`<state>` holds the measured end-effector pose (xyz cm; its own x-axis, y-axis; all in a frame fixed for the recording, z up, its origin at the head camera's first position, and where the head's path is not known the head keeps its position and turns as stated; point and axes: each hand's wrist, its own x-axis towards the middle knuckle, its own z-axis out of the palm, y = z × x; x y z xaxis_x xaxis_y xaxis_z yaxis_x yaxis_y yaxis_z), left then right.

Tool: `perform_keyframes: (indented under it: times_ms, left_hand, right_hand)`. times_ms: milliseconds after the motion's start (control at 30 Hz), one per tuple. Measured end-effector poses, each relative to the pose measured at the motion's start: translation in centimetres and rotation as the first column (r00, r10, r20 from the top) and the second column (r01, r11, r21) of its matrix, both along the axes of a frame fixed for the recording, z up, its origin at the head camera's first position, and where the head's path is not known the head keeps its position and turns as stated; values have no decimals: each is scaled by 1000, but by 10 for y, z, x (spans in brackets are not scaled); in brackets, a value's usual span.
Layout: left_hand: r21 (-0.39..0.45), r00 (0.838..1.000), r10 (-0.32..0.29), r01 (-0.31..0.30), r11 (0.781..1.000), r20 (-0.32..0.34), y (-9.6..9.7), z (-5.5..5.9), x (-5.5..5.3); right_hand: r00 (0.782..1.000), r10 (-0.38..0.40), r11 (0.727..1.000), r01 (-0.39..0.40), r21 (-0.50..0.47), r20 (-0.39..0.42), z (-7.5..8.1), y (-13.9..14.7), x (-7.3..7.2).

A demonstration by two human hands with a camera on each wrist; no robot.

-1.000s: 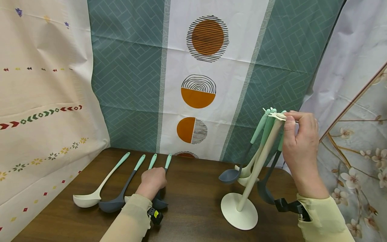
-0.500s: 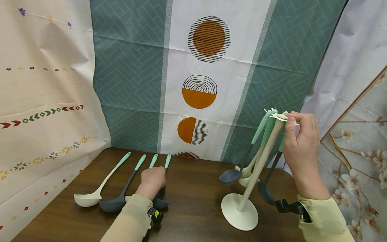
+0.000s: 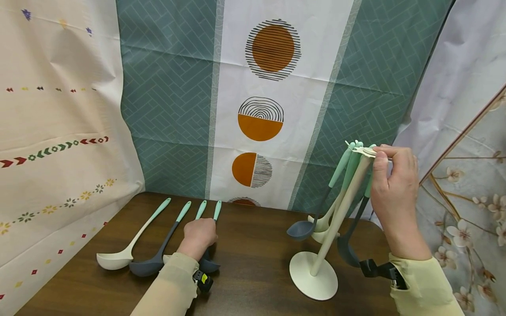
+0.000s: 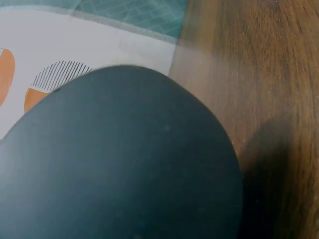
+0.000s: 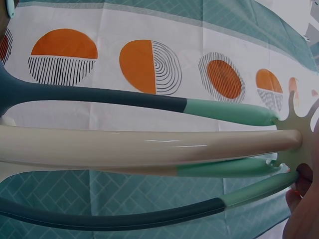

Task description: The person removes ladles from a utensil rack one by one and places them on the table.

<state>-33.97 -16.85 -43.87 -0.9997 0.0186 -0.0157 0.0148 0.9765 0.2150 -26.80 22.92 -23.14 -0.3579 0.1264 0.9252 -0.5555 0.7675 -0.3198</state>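
Note:
My left hand (image 3: 200,237) grips the rightmost ladle (image 3: 209,264) of the row on the table, dark grey with a mint handle; its fingers are hidden beneath. That ladle's dark bowl (image 4: 129,159) fills much of the left wrist view. Partly behind this hand and sleeve lies a cream ladle (image 3: 200,210). My right hand (image 3: 395,188) pinches the hooked top (image 3: 365,152) of a cream ladle stand (image 3: 340,210). From its hooks hang several mint-handled ladles, such as a dark one (image 3: 300,230) on the left and another dark one (image 3: 348,252) on the right.
To the left on the brown table (image 3: 253,263) lie another cream ladle (image 3: 114,261) and a dark ladle (image 3: 146,267), handles pointing away. The stand's round base (image 3: 314,281) sits at the right. A patterned curtain (image 3: 170,101) closes off the back; more cloth hangs on both sides.
The far end of the rightmost ladle's handle has shifted slightly left, toward the cream ladle beside it. The right hand and the stand hold their places.

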Motion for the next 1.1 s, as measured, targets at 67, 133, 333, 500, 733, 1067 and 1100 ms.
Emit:
perform_keyframes:
  times_ms: [67, 133, 333, 500, 733, 1067, 1100]
  left_hand:
    - [0, 1000, -2, 2, 1000, 1, 0, 1, 1]
    - [4, 1000, 0, 0, 1000, 2, -1, 2, 1]
    - [34, 997, 28, -26, 999, -69, -1, 2, -2]
    - [49, 978, 48, -39, 998, -203, 0, 5, -4]
    - [51, 976, 52, -42, 998, -213, 4, 10, -5]
    - [76, 969, 21, -2, 997, -244, 12, 26, 4]
    - [76, 969, 16, 3, 997, -248, 13, 28, 5]
  right_hand:
    - [1000, 0, 1000, 0, 3, -1, 0, 0, 0]
    - [1000, 0, 1000, 0, 7, 1, 0, 0, 0]
    - [1000, -2, 1000, 1, 10, 6, 0, 0, 0]
    - [1000, -6, 1000, 6, 3, 5, 1, -1, 0]
    - [1000, -3, 1000, 3, -15, -8, 1, -2, 0]
    - [1000, 7, 1000, -8, -9, -18, 1, 0, 1]
    - [1000, 9, 1000, -9, -10, -16, 1, 0, 1]
